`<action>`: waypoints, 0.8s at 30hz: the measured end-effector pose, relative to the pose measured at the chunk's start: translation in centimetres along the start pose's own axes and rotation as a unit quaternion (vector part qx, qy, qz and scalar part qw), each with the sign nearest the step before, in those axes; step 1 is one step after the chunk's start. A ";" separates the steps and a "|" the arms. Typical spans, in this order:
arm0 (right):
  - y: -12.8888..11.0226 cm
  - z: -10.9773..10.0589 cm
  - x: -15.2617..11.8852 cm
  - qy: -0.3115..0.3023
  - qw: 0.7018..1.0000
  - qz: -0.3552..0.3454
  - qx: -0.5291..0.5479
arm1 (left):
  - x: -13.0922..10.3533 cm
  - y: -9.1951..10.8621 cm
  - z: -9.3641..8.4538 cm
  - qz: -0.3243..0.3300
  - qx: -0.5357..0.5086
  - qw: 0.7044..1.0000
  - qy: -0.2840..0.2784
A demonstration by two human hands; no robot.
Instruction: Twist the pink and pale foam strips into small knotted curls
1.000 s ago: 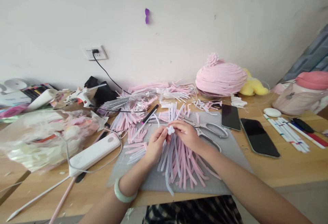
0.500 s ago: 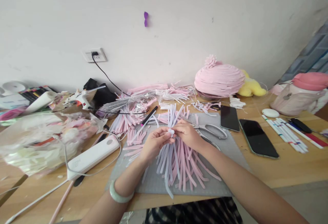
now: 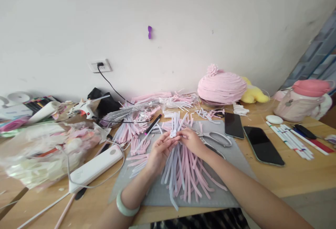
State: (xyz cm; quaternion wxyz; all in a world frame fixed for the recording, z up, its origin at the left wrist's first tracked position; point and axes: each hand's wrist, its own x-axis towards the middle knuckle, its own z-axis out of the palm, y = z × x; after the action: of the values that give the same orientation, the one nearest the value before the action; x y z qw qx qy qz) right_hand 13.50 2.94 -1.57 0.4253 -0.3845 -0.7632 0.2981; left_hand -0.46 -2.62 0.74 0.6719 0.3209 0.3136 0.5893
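Fingertips of my left hand [image 3: 162,149] pinch a small white looped piece [image 3: 173,133], perhaps bent from a chenille stem. My right hand [image 3: 193,141] is closed at its right side, fingertips together against the piece. Both hands are raised over a fanned pile of pink and pale lilac chenille stems [image 3: 187,173] on a grey cutting mat [image 3: 231,187]. Scissors [image 3: 217,138] with metal handles lie just right of my right hand. Left of the hands are shorter cut stems [image 3: 139,147] and a black marker [image 3: 153,124].
A white power strip [image 3: 96,167] with cables and a plastic bag of scraps [image 3: 39,152] are at left. A glue gun [image 3: 86,108] lies behind. Two phones [image 3: 263,146], several white markers [image 3: 290,141], a pink wound bundle [image 3: 222,87] and a lidded jar [image 3: 299,101] are at right.
The view has tilted up slightly, so the scene sits lower. The white piece has turned and shows more of its loops above the fingers. Both hands stay close together.
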 end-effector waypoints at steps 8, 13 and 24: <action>0.8 -0.9 0.1 -0.025 0.994 -0.079 -0.074 | -0.4 -0.6 -0.4 -0.040 -0.059 0.994 -0.085; 0.5 -1.4 -0.1 -0.009 0.986 -0.112 -0.121 | -0.8 -0.7 0.0 -0.079 0.012 0.991 -0.105; 4.2 -10.3 8.6 0.005 0.985 0.015 -0.172 | 0.5 -1.0 -1.0 0.016 0.156 0.987 0.036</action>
State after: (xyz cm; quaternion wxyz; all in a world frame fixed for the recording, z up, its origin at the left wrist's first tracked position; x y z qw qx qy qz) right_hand 21.00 13.66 3.52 0.3522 -0.4648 -0.7950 0.1670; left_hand -0.56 -2.14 -0.70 0.5924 0.4055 0.4203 0.5549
